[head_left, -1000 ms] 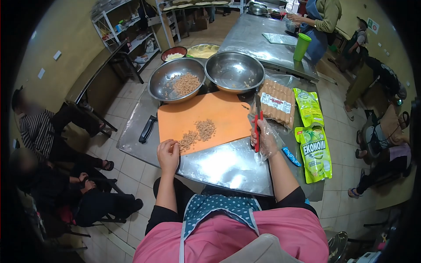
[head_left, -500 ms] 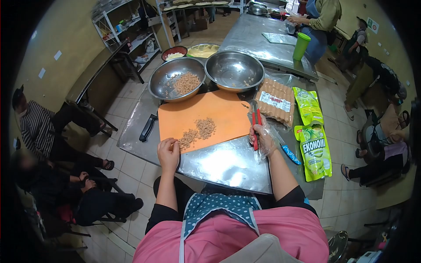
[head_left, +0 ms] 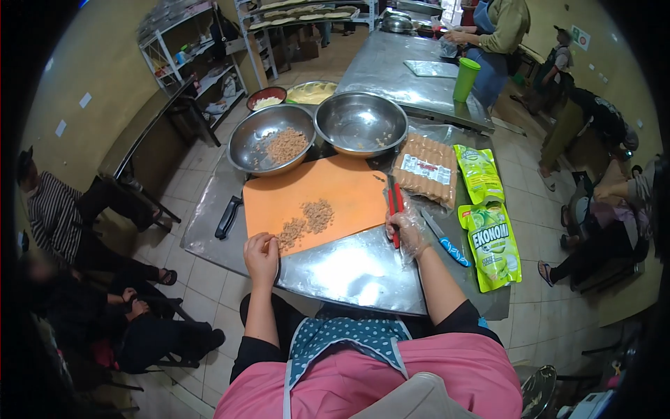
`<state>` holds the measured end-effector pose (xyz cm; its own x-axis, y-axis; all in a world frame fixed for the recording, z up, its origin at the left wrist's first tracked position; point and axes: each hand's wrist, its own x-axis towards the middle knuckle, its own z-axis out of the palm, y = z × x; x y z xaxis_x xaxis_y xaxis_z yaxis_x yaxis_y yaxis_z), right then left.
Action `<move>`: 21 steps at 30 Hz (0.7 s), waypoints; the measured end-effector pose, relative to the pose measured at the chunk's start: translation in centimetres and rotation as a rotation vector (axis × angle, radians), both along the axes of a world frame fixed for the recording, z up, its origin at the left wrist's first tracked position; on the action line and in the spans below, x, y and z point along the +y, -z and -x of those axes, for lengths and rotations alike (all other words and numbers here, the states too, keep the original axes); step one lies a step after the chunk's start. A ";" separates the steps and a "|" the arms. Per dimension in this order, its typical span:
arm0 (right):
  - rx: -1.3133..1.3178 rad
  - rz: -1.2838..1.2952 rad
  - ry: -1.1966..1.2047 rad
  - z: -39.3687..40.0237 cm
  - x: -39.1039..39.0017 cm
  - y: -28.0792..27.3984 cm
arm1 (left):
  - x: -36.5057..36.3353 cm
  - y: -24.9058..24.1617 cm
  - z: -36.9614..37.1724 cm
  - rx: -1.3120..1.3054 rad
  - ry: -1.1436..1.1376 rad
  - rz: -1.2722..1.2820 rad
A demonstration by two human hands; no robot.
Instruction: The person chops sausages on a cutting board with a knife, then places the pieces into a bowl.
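Observation:
On the metal table, an orange cutting board [head_left: 342, 188] bears two small heaps of brown chopped pieces [head_left: 317, 216]. My left hand [head_left: 261, 256] rests at the board's lower left corner, its fingers curled together beside the nearer heap; what they hold, if anything, is hidden. In a clear plastic glove, my right hand [head_left: 407, 234] grips a red-handled tool [head_left: 396, 209] at the board's right edge. Behind the board stand a steel bowl with chopped pieces [head_left: 286, 145] and another steel bowl [head_left: 359, 122] with a few bits inside.
A black handle [head_left: 228, 217] lies left of the board. To the right are packed sausages [head_left: 426, 167], a blue-handled knife [head_left: 452, 250] and green pouches [head_left: 492, 244]. A green cup [head_left: 466, 79] stands on the farther table, beside a co-worker [head_left: 508, 35]. Other people sit at both sides.
The view has shifted slightly, so the table and bowls appear lower and farther left. Both hands stay near the same parts of the board, and the right still grips the red-handled tool.

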<state>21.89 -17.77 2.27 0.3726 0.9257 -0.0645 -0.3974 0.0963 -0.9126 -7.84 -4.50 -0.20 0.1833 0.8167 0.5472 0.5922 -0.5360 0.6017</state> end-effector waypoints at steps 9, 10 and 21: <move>-0.094 0.091 0.020 0.6 0.0 -0.2 | 0.1 0.4 0.2 0.020 -0.011 0.009; -0.108 0.110 0.021 0.5 0.1 -0.1 | 0.1 0.4 0.2 0.017 -0.008 0.007; -0.290 0.122 0.019 1.4 0.1 -0.3 | 0.1 0.3 0.1 0.025 -0.011 0.000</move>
